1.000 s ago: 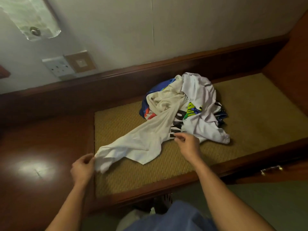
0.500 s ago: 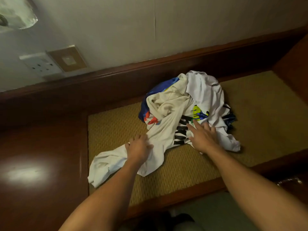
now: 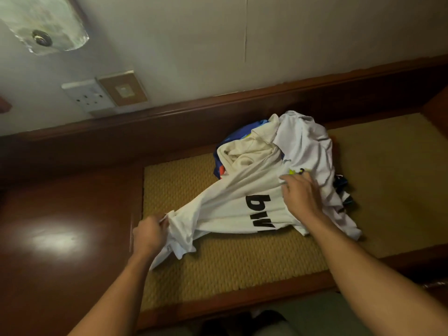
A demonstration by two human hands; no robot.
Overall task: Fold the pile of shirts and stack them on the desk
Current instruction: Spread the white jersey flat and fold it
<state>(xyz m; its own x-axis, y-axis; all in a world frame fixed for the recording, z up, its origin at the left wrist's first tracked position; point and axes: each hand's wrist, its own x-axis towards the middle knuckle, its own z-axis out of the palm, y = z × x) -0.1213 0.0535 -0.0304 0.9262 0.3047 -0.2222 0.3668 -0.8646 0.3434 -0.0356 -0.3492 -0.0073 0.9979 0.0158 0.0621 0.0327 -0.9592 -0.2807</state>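
A cream-white shirt (image 3: 225, 204) with black letters lies stretched across the woven mat (image 3: 230, 270) of the desk. Its far end runs into a crumpled pile of shirts (image 3: 303, 144), white on top with blue and bright prints beneath. My left hand (image 3: 149, 235) is closed on the bunched near-left end of the white shirt, at the mat's left edge. My right hand (image 3: 300, 196) rests on the same shirt beside the black letters, fingers curled into the cloth where it meets the pile.
Glossy dark wood desk top (image 3: 55, 238) lies left of the mat, with a raised wooden back rail (image 3: 194, 122) behind. A wall socket (image 3: 88, 94) and switch plate (image 3: 123, 89) sit on the wall above. A wooden side panel (image 3: 436, 103) bounds the right.
My left hand moved back from the shirt's middle to its left end and gripped it. The shirt is pulled flatter, showing black letters. My right hand shifted slightly up toward the pile.
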